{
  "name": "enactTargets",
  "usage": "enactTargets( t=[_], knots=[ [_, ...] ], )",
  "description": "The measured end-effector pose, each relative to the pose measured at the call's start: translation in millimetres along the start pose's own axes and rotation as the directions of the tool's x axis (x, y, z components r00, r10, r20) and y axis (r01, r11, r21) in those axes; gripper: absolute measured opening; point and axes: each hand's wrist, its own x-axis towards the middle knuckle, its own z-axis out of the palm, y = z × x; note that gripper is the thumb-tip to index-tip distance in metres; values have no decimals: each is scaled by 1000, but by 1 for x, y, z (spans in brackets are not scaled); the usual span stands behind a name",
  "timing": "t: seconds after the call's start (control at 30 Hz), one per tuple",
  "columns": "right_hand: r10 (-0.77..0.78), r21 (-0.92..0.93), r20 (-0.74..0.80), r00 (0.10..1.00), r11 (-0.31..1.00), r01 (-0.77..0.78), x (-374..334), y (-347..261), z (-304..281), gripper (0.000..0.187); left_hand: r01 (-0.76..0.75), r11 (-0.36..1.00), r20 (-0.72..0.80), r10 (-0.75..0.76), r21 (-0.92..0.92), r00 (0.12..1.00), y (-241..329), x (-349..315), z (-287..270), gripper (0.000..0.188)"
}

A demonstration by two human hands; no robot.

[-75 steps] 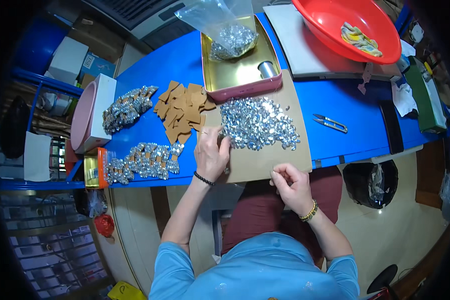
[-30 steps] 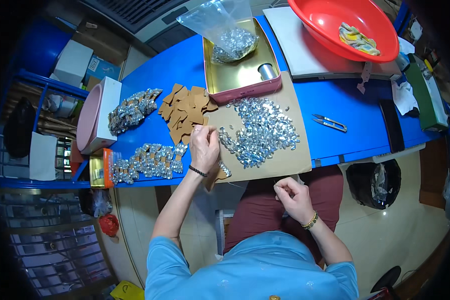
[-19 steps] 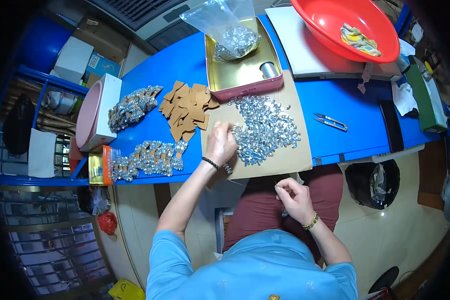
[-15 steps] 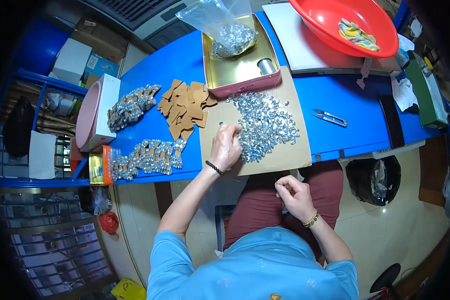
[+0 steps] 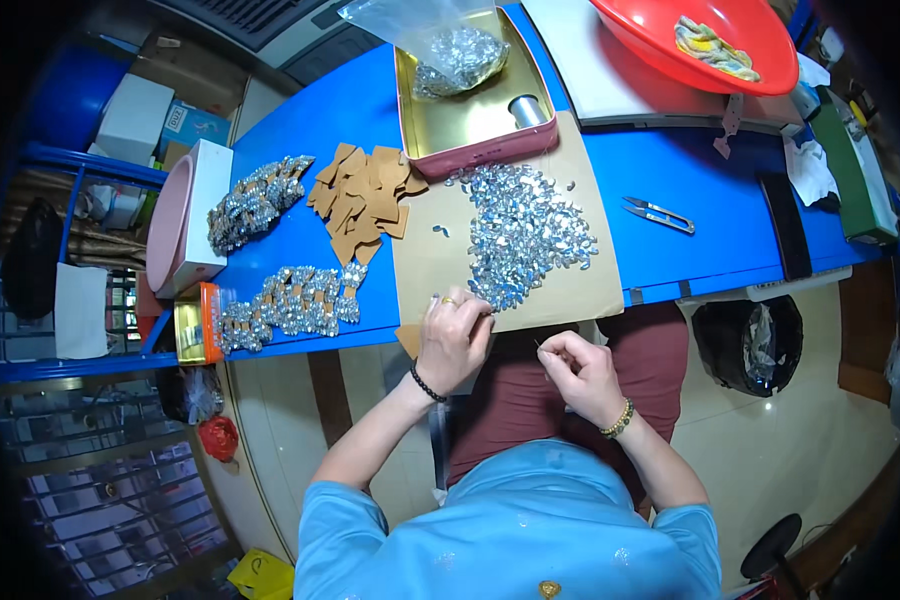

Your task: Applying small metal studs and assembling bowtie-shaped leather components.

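Observation:
My left hand (image 5: 454, 340), with a dark bead bracelet at its wrist, is closed over the near edge of the cardboard sheet (image 5: 430, 268). A corner of a tan felt-like piece (image 5: 408, 338) sticks out beside it; the fingers hide the rest. Its fingertips are close to a heap of small silver-clear rhinestones (image 5: 525, 235). Over my lap, my right hand (image 5: 582, 375) pinches a thin needle (image 5: 539, 343) between thumb and forefinger. A couple of dark stones (image 5: 440, 230) lie apart from the heap.
Tan pieces (image 5: 360, 200) are piled left of the cardboard, with stone-covered pieces (image 5: 300, 300) farther left. Behind stands a tin (image 5: 485, 155) holding a bag of stones (image 5: 460, 60) and a thread spool (image 5: 525, 110). Thread snips (image 5: 658, 215) and a red basin (image 5: 630, 55) are to the right.
My left hand has drawn back toward me to the table edge, and a tan corner now shows beside it. My right hand has shifted slightly left with the needle.

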Motion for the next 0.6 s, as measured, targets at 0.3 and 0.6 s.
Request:
enactTargets(
  t=[0.3, 0.6],
  knots=[
    [-53, -13, 19, 998, 999, 53, 5, -8, 4, 6, 13, 991, 1, -13, 134, 1000, -5, 4, 1, 13],
    [-111, -73, -7, 994, 991, 110, 10, -13, 6, 6, 112, 989, -18, -114, -94, 993, -4, 9, 3, 7]
  ],
)
